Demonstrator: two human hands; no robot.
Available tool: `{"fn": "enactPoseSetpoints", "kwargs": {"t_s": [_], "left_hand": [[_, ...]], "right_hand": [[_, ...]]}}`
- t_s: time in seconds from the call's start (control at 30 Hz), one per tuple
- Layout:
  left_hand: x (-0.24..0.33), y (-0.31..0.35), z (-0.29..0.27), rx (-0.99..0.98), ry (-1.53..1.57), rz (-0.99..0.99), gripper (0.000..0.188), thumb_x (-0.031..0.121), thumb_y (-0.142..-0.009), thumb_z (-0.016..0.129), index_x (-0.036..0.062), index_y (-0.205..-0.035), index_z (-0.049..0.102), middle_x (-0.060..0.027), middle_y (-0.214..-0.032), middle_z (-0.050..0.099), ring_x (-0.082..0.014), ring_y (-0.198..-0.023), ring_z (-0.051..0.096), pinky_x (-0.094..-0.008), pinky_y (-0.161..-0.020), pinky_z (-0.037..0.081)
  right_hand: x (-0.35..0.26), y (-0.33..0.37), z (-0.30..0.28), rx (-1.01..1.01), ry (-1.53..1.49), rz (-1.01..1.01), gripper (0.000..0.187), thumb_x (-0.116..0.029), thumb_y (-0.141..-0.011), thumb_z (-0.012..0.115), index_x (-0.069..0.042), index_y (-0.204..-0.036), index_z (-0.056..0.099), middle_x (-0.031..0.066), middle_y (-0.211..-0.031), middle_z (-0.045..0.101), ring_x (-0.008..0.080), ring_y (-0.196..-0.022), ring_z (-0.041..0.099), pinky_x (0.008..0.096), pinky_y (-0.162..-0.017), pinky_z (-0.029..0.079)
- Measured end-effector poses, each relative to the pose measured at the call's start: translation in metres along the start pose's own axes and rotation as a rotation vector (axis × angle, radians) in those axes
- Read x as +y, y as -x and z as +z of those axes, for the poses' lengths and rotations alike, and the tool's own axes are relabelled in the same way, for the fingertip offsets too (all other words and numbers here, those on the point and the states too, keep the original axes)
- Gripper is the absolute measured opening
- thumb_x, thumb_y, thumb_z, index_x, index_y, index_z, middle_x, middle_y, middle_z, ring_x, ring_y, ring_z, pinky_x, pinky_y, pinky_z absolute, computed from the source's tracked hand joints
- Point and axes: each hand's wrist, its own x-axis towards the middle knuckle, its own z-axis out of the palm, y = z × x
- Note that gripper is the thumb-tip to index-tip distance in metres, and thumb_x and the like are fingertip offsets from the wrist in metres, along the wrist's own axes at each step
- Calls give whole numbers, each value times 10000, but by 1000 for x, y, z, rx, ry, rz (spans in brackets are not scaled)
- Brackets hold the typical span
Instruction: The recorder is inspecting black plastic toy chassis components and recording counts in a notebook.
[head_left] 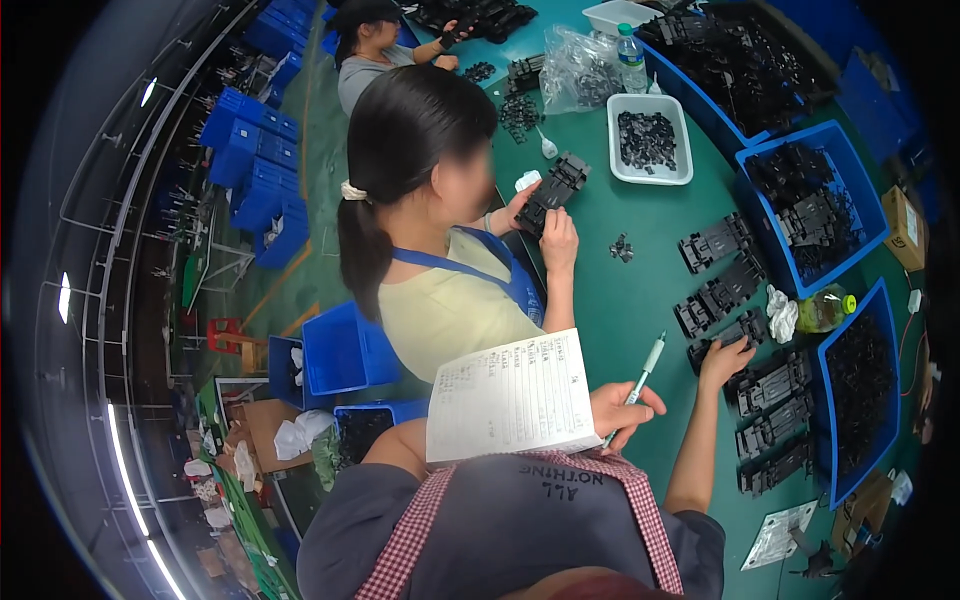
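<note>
My left hand (622, 408) is closed round the edge of an open notebook (510, 400), whose page carries handwriting. A pale green pen (648, 368) sticks up between the fingers of that same hand. The left forearm passes behind the notebook, which hides part of it. My right hand (726, 362) reaches out over the green table and grips a black plastic chassis part (738, 330) by its near side. That part lies in a column of similar ones, with another chassis part (720, 293) just beyond it and a further chassis part (775, 384) nearer me.
A co-worker (450, 290) at my left holds a black chassis (552, 195); a second person (375, 55) works farther off. Blue bins (828, 480) of black parts line the right side, near a yellow-green bottle (822, 312). A white tray (650, 172) holds small black pieces.
</note>
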Motion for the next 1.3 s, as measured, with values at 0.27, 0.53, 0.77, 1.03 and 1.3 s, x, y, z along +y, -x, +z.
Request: {"fn": "enactPoseSetpoints", "kwargs": {"t_s": [0.27, 0.53, 0.77, 1.03, 1.3], "left_hand": [[-1, -4, 4, -11, 2, -36, 240, 114, -882, 398, -37, -1066, 436, -41, -414, 433, -119, -319, 410, -228, -339, 326], [-4, -6, 3, -22, -28, -10, 242, 116, -886, 392, -42, -1065, 430, -46, -418, 435, -125, -315, 413, -232, -329, 326], [-3, -7, 1, -10, -21, -6, 236, 114, -888, 389, -41, -1061, 429, -48, -417, 436, -131, -315, 415, -237, -332, 332], [-5, -7, 5, 0, -44, -12, 212, 111, -888, 388, -68, -992, 432, -52, -425, 441, -133, -318, 408, -252, -343, 344], [-9, -7, 4, 15, -26, -10, 180, 99, -880, 399, -62, -942, 449, -63, -433, 445, -138, -326, 411, -253, -351, 352]], "right_hand": [[-1, -1, -4, -14, -77, 202, 734, -81, -761, 622, -54, -1353, 188, 330, -1265, 288, 449, -1107, 383, 442, -921, 356], [1, -4, -15, -97, -429, 333, 723, 20, -753, 578, -163, -1360, 231, 267, -1175, 401, 366, -997, 468, 380, -871, 378], [-16, 17, -55, 104, -665, 107, 523, 36, -814, 469, -89, -1305, 343, 186, -1250, 413, 310, -1065, 471, 359, -921, 357], [-43, 25, -91, -112, -1095, 151, 340, -49, -832, 507, -69, -1171, 513, -42, -727, 354, 55, -631, 315, 199, -556, 287], [-61, 34, -108, -225, -1290, 178, 269, -21, -856, 461, 6, -1119, 510, 63, -1048, 530, 116, -901, 492, 229, -812, 389]]}}
